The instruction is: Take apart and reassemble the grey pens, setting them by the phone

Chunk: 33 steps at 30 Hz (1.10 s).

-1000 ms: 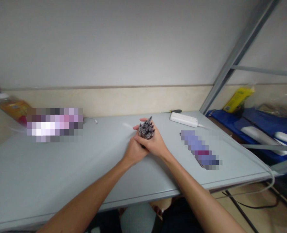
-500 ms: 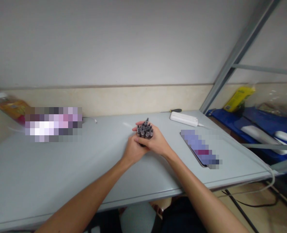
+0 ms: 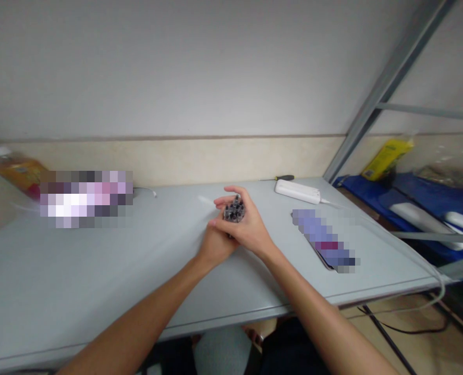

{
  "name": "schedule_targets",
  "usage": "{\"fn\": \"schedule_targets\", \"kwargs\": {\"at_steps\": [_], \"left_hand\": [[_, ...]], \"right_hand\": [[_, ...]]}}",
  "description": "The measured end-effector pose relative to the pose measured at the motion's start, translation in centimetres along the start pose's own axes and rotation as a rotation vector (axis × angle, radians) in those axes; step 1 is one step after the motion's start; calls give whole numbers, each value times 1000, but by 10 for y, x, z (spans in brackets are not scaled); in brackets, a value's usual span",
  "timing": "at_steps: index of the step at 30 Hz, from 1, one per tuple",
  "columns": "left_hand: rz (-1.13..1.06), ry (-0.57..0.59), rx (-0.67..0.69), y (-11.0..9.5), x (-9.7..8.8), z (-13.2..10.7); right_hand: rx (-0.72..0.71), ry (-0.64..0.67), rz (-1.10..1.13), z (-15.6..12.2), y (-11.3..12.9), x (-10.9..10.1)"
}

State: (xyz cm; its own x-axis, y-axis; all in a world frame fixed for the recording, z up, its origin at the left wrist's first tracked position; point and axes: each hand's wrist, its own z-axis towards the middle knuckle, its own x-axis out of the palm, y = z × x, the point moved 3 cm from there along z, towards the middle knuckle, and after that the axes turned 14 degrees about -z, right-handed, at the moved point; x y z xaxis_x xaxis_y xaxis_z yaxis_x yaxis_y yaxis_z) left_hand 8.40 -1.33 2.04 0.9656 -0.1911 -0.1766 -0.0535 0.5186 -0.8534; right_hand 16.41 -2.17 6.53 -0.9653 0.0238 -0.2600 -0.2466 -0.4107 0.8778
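A bundle of several slim dark pens point(image 3: 235, 209) with clear parts stands roughly upright over the middle of the desk, ends facing up. My left hand point(image 3: 217, 244) is wrapped around its lower part from the left, most of its fingers hidden. From the right, my right hand point(image 3: 253, 226) curls around the upper part, thumb across the near side. Its index finger is raised and bent above the far side of the bundle, with another finger below it. Both hands touch each other at the near side.
The grey desk point(image 3: 118, 281) carries a phone with a blurred screen point(image 3: 323, 239), a white power bank or adapter point(image 3: 297, 192) with a cable, and a screwdriver point(image 3: 285, 178) by the wall. A blurred-out item point(image 3: 85, 200) and an orange bottle point(image 3: 22, 172) stand left. Metal frame bars point(image 3: 356, 133) rise right.
My right hand's fingers have loosened and lifted, with the index finger now higher. Its thumb has slid left across the bundle. The pens' top ends now look more even.
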Motion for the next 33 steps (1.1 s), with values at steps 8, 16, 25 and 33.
{"fn": "schedule_targets", "kwargs": {"at_steps": [8, 16, 25, 33], "left_hand": [[-88, -9, -6, -2, 2, 1], [-107, -23, 6, -2, 1, 5], [-77, -38, -16, -1, -1, 5], [-153, -81, 24, 4, -2, -1]], "right_hand": [[23, -61, 75, -2, -2, 3], [-42, -111, 76, -4, -2, 2], [-79, -150, 77, -3, -4, 4], [-153, -196, -181, -7, 7, 9]]}}
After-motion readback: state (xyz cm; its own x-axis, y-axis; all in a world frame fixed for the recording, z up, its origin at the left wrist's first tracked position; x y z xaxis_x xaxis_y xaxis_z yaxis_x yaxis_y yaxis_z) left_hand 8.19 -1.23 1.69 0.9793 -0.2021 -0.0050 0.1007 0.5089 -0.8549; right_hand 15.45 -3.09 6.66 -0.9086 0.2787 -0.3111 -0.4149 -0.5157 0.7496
